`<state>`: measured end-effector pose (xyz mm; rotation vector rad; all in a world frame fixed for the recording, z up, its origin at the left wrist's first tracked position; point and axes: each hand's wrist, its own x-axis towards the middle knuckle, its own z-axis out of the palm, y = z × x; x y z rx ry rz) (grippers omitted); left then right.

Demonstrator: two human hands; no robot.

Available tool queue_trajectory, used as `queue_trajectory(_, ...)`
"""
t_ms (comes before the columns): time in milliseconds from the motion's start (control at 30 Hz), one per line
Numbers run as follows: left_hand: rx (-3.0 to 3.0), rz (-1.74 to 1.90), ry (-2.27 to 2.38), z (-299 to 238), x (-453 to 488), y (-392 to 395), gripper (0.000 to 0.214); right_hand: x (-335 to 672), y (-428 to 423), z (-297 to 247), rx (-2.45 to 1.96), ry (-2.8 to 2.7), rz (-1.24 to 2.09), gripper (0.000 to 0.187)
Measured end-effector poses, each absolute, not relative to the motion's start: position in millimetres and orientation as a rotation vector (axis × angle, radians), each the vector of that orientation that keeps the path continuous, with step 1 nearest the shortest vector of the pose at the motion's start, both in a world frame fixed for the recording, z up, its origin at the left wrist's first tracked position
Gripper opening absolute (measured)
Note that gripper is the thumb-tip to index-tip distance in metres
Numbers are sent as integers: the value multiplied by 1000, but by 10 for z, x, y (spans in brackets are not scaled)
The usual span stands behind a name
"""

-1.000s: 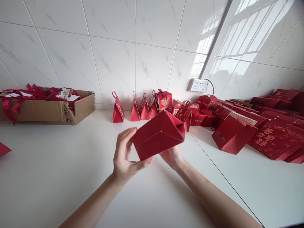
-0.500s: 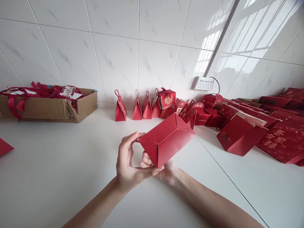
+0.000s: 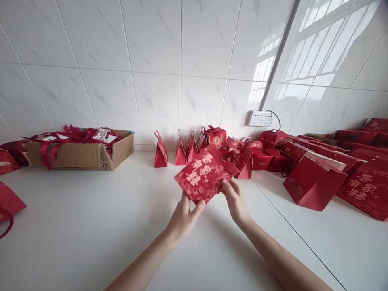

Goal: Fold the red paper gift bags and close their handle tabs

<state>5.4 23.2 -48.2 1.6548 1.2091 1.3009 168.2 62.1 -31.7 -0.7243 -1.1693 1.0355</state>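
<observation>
Between my hands, above the white table, is a red paper gift box (image 3: 203,173) with gold lettering on the side turned toward me. It is tilted, and its upper right part is blurred by motion. My left hand (image 3: 184,216) grips its lower left corner, thumb on the near face and the other fingers behind. At the lower right edge my right hand (image 3: 236,198) pinches it, with the fingertips partly hidden. Behind the held box, several small red gift boxes (image 3: 161,155) with loop handles stand along the wall.
A cardboard carton (image 3: 75,155) of red ribbons and tags stands at the back left. Many red boxes (image 3: 360,190) crowd the right side. A power strip (image 3: 260,118) is on the tiled wall. A red box with a cord (image 3: 10,202) lies at the left edge.
The box has turned from showing its folded bottom to showing its lettered side. My right hand has come out from behind it to its right edge. The view has tilted up slightly.
</observation>
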Motion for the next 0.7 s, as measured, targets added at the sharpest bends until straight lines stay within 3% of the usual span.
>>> queue_trajectory(200,2095,1244,1401,-567,74,220,20,1579,555,-397,-909,-1443,876,34)
queue_trajectory(333,2305,1204,1451,-543,37,231,39,1643,656,-461,-1087,-1445,559,30)
queue_trajectory(533,2540,1132,1137,-596,98,163,37,1525,799,-539,-1418,-1707,400,31)
queue_trajectory(700,2626,1052,968,-751,191,117,38,1133,955,-479,-1411,-1835,350,30)
